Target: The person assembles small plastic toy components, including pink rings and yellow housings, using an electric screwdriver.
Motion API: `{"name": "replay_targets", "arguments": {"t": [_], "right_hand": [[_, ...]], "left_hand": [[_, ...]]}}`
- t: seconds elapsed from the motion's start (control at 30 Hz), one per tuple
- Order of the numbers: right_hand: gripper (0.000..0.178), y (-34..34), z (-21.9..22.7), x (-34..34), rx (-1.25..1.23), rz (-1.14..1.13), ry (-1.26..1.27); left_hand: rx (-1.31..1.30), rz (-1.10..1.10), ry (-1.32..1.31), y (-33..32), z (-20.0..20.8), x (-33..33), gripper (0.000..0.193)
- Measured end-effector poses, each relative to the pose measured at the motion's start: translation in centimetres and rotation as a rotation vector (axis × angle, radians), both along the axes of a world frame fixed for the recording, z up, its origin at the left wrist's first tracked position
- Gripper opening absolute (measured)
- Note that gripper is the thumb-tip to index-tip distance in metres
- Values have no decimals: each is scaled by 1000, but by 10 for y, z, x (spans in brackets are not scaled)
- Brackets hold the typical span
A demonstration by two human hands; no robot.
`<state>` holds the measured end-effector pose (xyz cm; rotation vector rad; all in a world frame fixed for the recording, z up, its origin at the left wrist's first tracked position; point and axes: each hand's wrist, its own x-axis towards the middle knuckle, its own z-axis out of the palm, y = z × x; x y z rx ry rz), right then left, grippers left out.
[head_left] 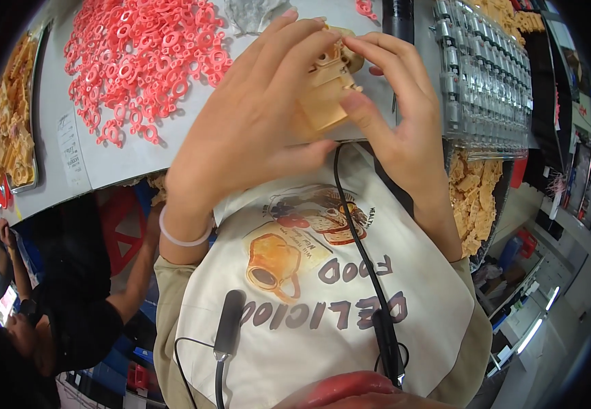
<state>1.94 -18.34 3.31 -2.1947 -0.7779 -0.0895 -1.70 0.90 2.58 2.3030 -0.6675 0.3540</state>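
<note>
Between my two hands, above the near edge of the table, is a beige molded plastic part (324, 102) with a flat panel and small raised features at its far end. My left hand (251, 109) covers its left side, fingers bent over the far end and thumb stretched below it. At the part's right side, my right hand (408, 129) curves inward, with the thumb near the small raised features and the fingertips at the far end. My left hand hides much of the part.
Pink ring-shaped plastic pieces (145, 58) lie heaped at the left. A clear plastic bag (248, 15) sits beyond my hands. Clear racks of small cylinders (486, 82) stand at the right, above beige parts (474, 204). A tray (36, 136) holds beige pieces far left; another person (77, 300) is nearby.
</note>
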Motion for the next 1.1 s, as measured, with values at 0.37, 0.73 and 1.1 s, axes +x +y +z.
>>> {"name": "replay_targets", "arguments": {"t": [0.37,0.73,1.1], "right_hand": [[29,-52,40,10,12,-84,-156],[27,-170,50,71,-328,-554,-217],[30,-255,22,77,-488,-812,-189]], "left_hand": [[156,87,233,3,4,7,92],[117,181,238,-13,4,6,83],[106,188,215,-16,0,12,83]]}}
